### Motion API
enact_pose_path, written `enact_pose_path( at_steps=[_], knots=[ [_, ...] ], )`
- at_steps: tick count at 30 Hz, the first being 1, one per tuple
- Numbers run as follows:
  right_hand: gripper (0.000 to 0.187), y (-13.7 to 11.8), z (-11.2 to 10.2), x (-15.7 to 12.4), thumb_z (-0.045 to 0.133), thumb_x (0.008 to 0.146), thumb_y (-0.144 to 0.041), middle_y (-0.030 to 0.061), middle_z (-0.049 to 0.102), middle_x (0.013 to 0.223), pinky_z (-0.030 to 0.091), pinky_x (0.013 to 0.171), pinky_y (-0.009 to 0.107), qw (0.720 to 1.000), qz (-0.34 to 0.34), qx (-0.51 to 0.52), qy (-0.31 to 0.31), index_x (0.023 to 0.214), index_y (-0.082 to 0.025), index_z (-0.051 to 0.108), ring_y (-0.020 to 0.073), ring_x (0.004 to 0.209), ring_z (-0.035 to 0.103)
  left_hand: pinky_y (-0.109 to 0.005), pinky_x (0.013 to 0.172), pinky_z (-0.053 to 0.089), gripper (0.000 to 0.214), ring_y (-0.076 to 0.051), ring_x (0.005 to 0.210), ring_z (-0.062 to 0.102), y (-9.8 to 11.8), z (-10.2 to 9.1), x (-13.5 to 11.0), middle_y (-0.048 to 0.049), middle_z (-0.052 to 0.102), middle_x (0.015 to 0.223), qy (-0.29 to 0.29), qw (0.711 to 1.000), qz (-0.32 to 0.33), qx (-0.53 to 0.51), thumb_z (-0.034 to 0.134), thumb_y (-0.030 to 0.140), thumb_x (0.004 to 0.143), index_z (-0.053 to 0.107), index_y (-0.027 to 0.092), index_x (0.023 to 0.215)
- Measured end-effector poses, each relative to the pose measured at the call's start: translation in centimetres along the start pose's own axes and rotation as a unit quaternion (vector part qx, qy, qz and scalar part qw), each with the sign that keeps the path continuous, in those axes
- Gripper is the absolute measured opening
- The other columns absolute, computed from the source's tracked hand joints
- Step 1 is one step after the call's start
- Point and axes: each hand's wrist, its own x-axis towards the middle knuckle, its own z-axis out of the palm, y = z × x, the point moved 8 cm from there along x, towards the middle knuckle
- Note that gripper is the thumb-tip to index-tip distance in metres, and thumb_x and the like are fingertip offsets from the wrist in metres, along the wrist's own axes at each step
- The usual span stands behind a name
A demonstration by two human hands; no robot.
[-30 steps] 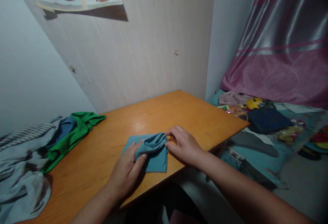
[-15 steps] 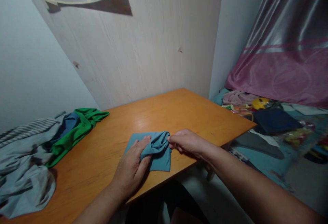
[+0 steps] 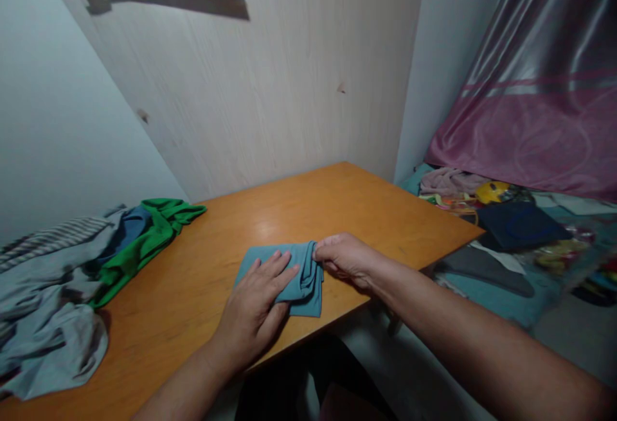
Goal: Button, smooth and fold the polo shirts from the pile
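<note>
A blue-teal piece of folded cloth (image 3: 303, 305) lies on the wooden table near its front edge; whether it is a garment I cannot tell. My left hand (image 3: 263, 299) rests flat on its left and middle part, fingers stretched out over the top layer. At the cloth's far right corner, my right hand (image 3: 343, 259) pinches the folded edge between thumb and fingers. Several layers show along the right side, where the upper fold bulges a little over the flat lower layer.
On the table's left lies a heap of clothes: a green garment (image 3: 139, 247), a grey one (image 3: 58, 344) and a striped one (image 3: 58, 241). Right of the table (image 3: 308, 202), a low surface holds a dark blue item (image 3: 520, 225) and clutter beneath a pink curtain (image 3: 525, 125).
The twisted upper layer of the cloth now lies flatter and squarer. My left hand's fingers have spread over it, while my right hand still pinches the right corner, slightly farther back.
</note>
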Motion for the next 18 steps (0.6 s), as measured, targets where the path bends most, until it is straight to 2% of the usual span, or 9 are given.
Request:
enact_pose_path(
  at_steps=[6, 12, 15, 18],
  knots=[
    [0.013, 0.3, -1.0, 0.0, 0.057, 0.063, -0.016, -0.0079, 0.039, 0.044, 0.015, 0.042, 0.022, 0.998, -0.038, -0.054, 0.023, 0.052, -0.019, 0.051, 0.0051, 0.042, 0.027, -0.067, 0.117, 0.033, 0.057, -0.031, 0.15, 0.034, 0.9, 0.3, -0.2, -0.0046, 0.043, 0.16, -0.045, 0.997, 0.049, 0.043, 0.054, 0.021, 0.096, 0.046, 0.037, 0.15],
    [0.016, 0.4, -2.8, 0.3, 0.06, 0.071, -0.022, -0.0054, 0.044, 0.045, 0.018, 0.043, 0.024, 0.995, -0.052, -0.077, 0.03, 0.056, -0.019, 0.053, 0.0069, 0.042, 0.031, -0.068, 0.117, 0.031, 0.055, -0.032, 0.15, 0.035, 1.1, 0.4, -0.3, -0.0047, 0.044, 0.159, -0.063, 0.996, 0.047, 0.051, 0.057, 0.03, 0.097, 0.046, 0.037, 0.151],
    [0.009, 0.1, -3.6, 0.8, 0.066, 0.073, -0.025, -0.0041, 0.053, 0.056, 0.028, 0.047, 0.022, 0.995, -0.087, -0.015, 0.051, 0.075, -0.017, 0.062, 0.0077, 0.049, 0.041, -0.068, 0.117, 0.03, 0.055, -0.032, 0.149, 0.037, 1.2, 0.3, -0.1, -0.005, 0.045, 0.159, -0.058, 0.996, 0.046, 0.045, 0.058, 0.034, 0.097, 0.046, 0.037, 0.15],
    [0.027, 0.1, -3.7, 1.6, 0.073, 0.073, -0.027, -0.0011, 0.061, 0.071, 0.039, 0.056, 0.023, 0.991, -0.121, -0.007, 0.056, 0.097, -0.016, 0.069, 0.0102, 0.061, 0.051, -0.069, 0.117, 0.029, 0.056, -0.032, 0.149, 0.037, 1.1, 0.3, -0.1, -0.0047, 0.045, 0.159, -0.062, 0.996, 0.044, 0.039, 0.059, 0.036, 0.097, 0.045, 0.038, 0.151]
  ],
)
